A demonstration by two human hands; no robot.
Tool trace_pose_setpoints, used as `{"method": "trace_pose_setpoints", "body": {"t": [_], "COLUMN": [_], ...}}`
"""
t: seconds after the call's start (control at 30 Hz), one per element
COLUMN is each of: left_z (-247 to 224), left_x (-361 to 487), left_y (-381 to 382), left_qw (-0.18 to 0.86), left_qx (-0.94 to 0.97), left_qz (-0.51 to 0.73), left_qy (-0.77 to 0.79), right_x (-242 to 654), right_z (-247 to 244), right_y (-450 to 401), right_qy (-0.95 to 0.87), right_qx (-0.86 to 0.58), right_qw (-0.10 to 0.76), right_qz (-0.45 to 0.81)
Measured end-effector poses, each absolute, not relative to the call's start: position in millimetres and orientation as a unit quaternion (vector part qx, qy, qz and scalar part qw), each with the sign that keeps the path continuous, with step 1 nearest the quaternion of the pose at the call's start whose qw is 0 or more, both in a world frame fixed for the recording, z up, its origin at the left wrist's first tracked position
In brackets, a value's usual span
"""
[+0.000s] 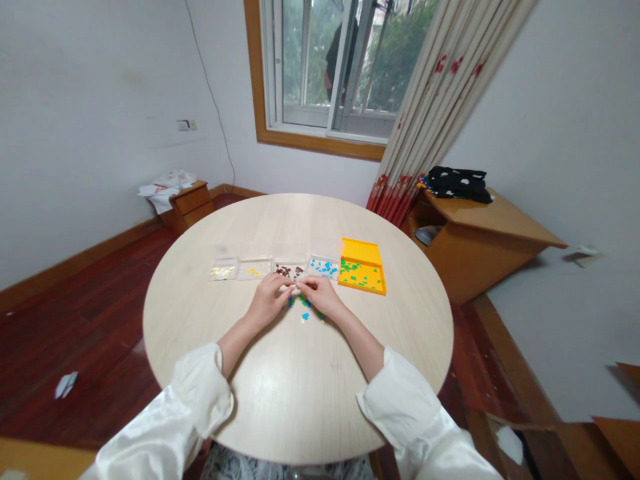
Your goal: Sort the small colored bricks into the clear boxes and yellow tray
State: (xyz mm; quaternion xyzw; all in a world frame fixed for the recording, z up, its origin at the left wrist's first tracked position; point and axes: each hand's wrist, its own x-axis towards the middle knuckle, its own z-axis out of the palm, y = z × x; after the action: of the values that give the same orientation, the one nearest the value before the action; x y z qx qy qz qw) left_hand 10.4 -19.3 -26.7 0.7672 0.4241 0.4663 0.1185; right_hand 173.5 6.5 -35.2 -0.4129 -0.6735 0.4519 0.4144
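Note:
Near the middle of the round table, my left hand [271, 295] and my right hand [320, 293] meet at the fingertips. Both are closed in a pinch; what they hold between them is too small to make out. Loose blue and green pieces [305, 317] lie just below and between the hands. Behind them, a clear box [289, 271] holds dark brown pieces, partly hidden by my fingers. A clear box with blue pieces [324, 267] stands behind my right hand. Beside it, an open yellow box [379, 280] holds green pieces.
Farther left on the pale round table [280, 387] are a clear box with yellow pieces [254, 270] and one with pale pieces [223, 271]. A wooden cabinet [470, 217] with dark cloth stands at the right, a small cabinet [193, 200] at the left.

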Motion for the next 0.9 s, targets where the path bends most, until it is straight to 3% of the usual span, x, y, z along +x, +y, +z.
{"method": "trace_pose_setpoints", "body": {"t": [0.2, 0.33, 0.63, 0.9], "left_z": [-21.2, -16.6, -17.0, -19.1], "left_x": [3.0, -9.2, -42.3, -49.9], "left_y": [-18.3, -13.9, 3.2, 7.0], "left_qw": [0.119, 0.116, 0.100, 0.099], "left_qx": [0.741, 0.694, 0.586, 0.573], "left_qz": [0.482, 0.498, 0.522, 0.526], "left_qy": [0.453, 0.506, 0.612, 0.621], "right_x": [179.3, 185.2, 200.6, 201.8], "right_z": [-31.4, -28.4, -8.1, -6.5], "right_y": [7.1, 4.4, -1.6, -4.6], "right_qy": [-0.709, -0.753, -0.852, -0.886], "right_qx": [-0.438, -0.445, -0.284, -0.293], "right_qw": [0.387, 0.324, 0.174, 0.127], "right_qz": [0.394, 0.361, 0.405, 0.337]}}
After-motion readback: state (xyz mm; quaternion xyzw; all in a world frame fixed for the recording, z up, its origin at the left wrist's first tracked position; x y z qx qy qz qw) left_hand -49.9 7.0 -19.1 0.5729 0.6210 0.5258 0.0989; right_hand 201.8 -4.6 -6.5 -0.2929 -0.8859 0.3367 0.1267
